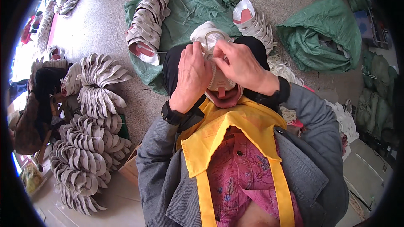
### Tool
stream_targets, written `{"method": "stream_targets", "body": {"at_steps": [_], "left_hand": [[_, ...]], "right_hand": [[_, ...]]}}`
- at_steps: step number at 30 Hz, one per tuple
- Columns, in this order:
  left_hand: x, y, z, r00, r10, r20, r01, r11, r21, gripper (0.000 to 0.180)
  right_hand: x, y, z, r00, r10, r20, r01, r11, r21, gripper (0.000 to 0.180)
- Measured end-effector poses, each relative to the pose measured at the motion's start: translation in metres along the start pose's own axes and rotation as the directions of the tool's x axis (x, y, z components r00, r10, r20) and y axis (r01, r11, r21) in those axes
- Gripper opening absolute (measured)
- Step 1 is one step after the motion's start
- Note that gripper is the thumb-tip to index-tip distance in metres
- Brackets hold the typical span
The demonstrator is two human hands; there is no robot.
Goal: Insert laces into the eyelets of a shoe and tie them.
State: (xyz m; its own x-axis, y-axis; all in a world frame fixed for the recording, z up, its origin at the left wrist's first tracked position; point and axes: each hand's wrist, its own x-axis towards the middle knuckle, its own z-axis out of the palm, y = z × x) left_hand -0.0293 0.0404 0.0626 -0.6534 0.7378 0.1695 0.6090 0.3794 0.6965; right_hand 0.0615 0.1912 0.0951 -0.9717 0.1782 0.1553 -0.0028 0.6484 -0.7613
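Note:
A cream-white shoe upper (207, 30) lies across my lap, toe pointing away and its pink-lined opening (225, 100) toward me. Over its front, my left hand (191, 75) is closed, thumb and fingers pinching at the eyelet area. My right hand (242, 65) bends in from the other side, its fingertips pinched close to the left ones. Between them is a thin white shoelace (208, 52), partly hidden by the fingers. A yellow apron (235, 120) covers my lap just below the upper.
A green woven sack (189, 21) lies on the floor ahead, with nested shoe uppers (149, 19) at its left and more uppers (256, 27) at its right. Another green sack (322, 38) stands farther right. Large stacks of uppers (90, 143) fill the left, near another person (31, 113). White laces (283, 69) hang by my right arm.

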Motion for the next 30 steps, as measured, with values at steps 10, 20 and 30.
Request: {"method": "stream_targets", "body": {"at_steps": [10, 20, 30], "left_hand": [[-0.003, 0.002, -0.002, 0.997, 0.063, 0.034, -0.062, 0.998, -0.023, 0.024], [-0.004, 0.002, -0.002, 0.996, 0.082, 0.031, -0.081, 0.996, -0.028, 0.02], [-0.005, -0.003, 0.007, 0.996, 0.069, -0.059, -0.076, 0.99, -0.116, 0.013]], "right_hand": [[0.003, 0.012, 0.023, 0.998, 0.039, -0.057, -0.051, 0.971, -0.233, 0.011], [-0.003, 0.013, 0.025, 0.999, -0.004, -0.039, -0.008, 0.958, -0.288, 0.012], [-0.003, 0.009, 0.023, 0.998, 0.018, -0.064, -0.033, 0.972, -0.232, 0.014]]}}
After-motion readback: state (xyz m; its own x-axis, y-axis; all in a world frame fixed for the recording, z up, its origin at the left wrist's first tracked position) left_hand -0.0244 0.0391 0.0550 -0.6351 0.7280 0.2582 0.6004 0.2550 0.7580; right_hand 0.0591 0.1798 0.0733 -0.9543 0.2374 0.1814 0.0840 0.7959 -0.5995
